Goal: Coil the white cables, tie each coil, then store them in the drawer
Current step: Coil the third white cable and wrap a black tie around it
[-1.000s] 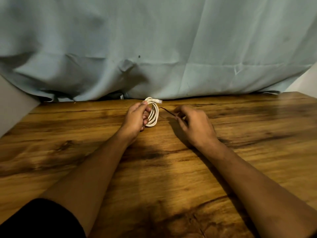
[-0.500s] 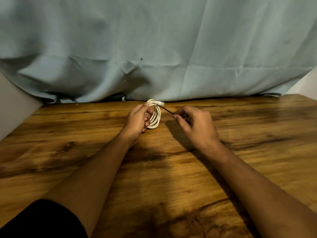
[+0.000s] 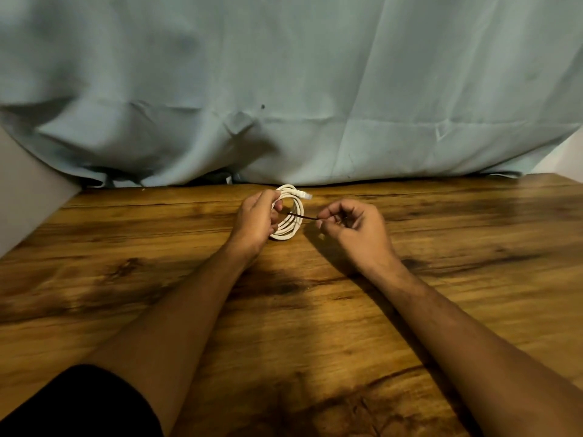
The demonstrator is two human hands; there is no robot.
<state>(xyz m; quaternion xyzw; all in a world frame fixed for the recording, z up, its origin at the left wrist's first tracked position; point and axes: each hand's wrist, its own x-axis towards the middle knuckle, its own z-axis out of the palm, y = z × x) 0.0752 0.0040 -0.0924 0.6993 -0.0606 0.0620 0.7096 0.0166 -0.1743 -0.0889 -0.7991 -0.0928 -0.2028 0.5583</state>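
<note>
your left hand (image 3: 257,217) grips the white cable coil (image 3: 291,227), upright just before the curtain (image 3: 315,89); your right hand (image 3: 353,228) pinches the thin dark tie (image 3: 304,217) crossing it. ease that left grip and loops could spring; tug hard, the tie may slip.

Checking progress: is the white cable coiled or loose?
Coiled: cable in stacked loops, gripped by left hand; right hand pinches a dark tie.
</note>
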